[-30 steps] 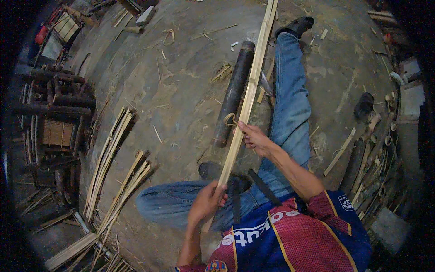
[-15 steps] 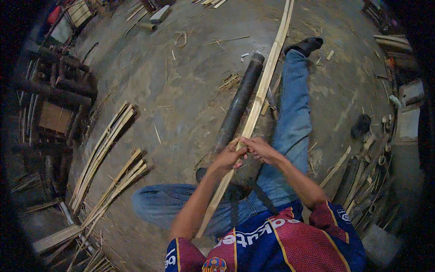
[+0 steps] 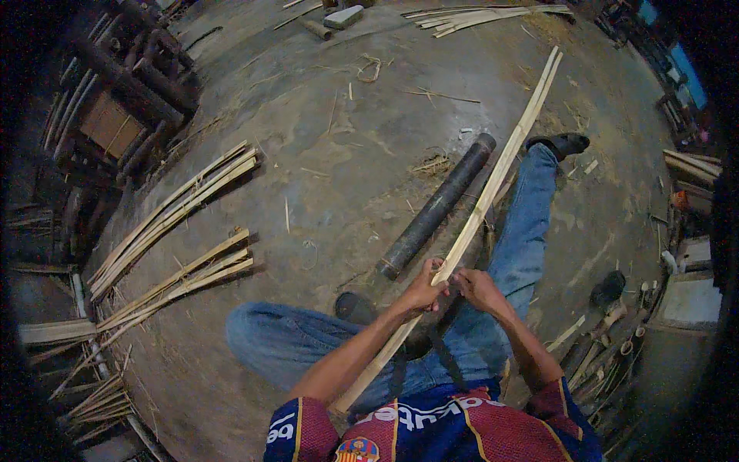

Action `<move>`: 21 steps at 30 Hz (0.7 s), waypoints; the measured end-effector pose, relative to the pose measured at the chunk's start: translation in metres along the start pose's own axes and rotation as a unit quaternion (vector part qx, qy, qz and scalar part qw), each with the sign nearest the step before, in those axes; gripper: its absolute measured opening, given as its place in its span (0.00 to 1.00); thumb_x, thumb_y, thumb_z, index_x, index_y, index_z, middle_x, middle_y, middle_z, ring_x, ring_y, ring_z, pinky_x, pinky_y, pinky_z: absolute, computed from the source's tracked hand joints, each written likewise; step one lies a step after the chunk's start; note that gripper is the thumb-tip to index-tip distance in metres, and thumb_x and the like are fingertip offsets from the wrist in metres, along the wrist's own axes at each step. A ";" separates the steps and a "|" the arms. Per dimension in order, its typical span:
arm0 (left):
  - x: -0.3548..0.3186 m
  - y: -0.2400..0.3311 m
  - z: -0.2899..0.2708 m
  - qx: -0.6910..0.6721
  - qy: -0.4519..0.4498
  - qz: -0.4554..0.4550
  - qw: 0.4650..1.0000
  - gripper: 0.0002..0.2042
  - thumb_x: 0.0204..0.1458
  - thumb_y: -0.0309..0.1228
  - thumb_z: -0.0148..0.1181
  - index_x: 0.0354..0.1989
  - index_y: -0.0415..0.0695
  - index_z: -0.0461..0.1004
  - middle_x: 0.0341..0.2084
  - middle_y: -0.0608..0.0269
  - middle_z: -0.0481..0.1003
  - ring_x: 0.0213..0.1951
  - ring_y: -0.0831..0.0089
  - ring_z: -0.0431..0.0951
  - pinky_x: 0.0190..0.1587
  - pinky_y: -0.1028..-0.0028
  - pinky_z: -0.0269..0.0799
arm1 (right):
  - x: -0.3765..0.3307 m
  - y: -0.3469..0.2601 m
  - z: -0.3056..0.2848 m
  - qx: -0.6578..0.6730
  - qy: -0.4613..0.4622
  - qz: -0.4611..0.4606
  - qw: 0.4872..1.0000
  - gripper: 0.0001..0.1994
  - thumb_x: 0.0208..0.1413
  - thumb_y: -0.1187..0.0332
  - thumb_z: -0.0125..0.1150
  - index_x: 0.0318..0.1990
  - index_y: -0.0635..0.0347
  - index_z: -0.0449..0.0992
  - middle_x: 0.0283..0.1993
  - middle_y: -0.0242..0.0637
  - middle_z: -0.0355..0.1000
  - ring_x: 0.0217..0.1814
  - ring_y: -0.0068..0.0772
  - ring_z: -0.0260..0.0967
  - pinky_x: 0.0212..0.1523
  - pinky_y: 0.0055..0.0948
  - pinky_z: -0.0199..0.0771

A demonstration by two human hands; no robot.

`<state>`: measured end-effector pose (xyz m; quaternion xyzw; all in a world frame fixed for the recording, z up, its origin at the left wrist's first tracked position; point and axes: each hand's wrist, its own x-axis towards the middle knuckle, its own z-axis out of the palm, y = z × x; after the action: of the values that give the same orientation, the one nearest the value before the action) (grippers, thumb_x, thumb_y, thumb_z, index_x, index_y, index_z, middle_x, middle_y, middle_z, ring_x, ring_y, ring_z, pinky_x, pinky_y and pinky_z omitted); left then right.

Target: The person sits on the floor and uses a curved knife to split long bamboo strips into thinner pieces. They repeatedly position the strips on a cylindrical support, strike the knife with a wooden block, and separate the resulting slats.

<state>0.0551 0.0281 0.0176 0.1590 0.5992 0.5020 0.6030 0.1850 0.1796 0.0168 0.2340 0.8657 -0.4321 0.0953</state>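
Observation:
A long pale bamboo strip (image 3: pixel 504 158) runs from beside my left forearm up and away to the right across the floor. My left hand (image 3: pixel 426 289) is closed around it near its middle. My right hand (image 3: pixel 476 285) sits right beside the left, fingers pinching the same strip. A dark round pipe (image 3: pixel 437 206) lies on the floor just beyond my hands, left of the strip. I sit with my legs in blue jeans spread; the right leg stretches along under the strip to a black shoe (image 3: pixel 560 143).
Two bundles of split bamboo strips (image 3: pixel 175 212) lie on the floor at the left. More strips (image 3: pixel 485 15) lie at the far top. Dark wooden frames (image 3: pixel 123 92) stand at the upper left. Offcuts and tools crowd the right edge (image 3: pixel 608 339).
My left hand slid up the strip from near my lap to join the right hand. The view tilted, so the strip's far end now shows.

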 end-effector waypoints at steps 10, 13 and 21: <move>0.013 -0.017 0.003 -0.091 0.076 -0.012 0.993 0.15 0.63 0.36 0.40 0.53 0.41 0.62 0.36 0.51 0.74 0.14 0.71 0.75 0.15 0.72 0.71 | -0.008 -0.022 -0.007 0.089 0.023 -0.040 0.995 0.08 0.59 0.71 0.53 0.42 0.64 0.73 0.33 0.47 0.74 0.31 0.46 0.71 0.34 0.37 0.70; 0.046 -0.069 -0.018 0.057 0.113 0.107 0.986 0.17 0.62 0.34 0.39 0.53 0.42 0.68 0.38 0.50 0.74 0.33 0.66 0.80 0.33 0.68 0.75 | -0.007 -0.020 0.000 0.002 0.017 -0.100 0.995 0.08 0.58 0.69 0.56 0.41 0.64 0.74 0.34 0.46 0.74 0.30 0.42 0.70 0.35 0.37 0.70; 0.050 -0.055 -0.022 -0.266 0.169 0.009 0.949 0.15 0.64 0.41 0.39 0.48 0.45 0.64 0.28 0.60 0.73 0.31 0.71 0.75 0.31 0.69 0.70 | 0.002 0.007 0.012 -0.030 -0.037 -0.085 0.995 0.08 0.56 0.69 0.56 0.37 0.66 0.75 0.26 0.42 0.73 0.28 0.34 0.69 0.34 0.33 0.69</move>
<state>0.0470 0.0348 -0.0592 -0.0892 0.5354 0.6681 0.5090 0.1867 0.1742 0.0035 0.1404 0.8909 -0.4207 0.0977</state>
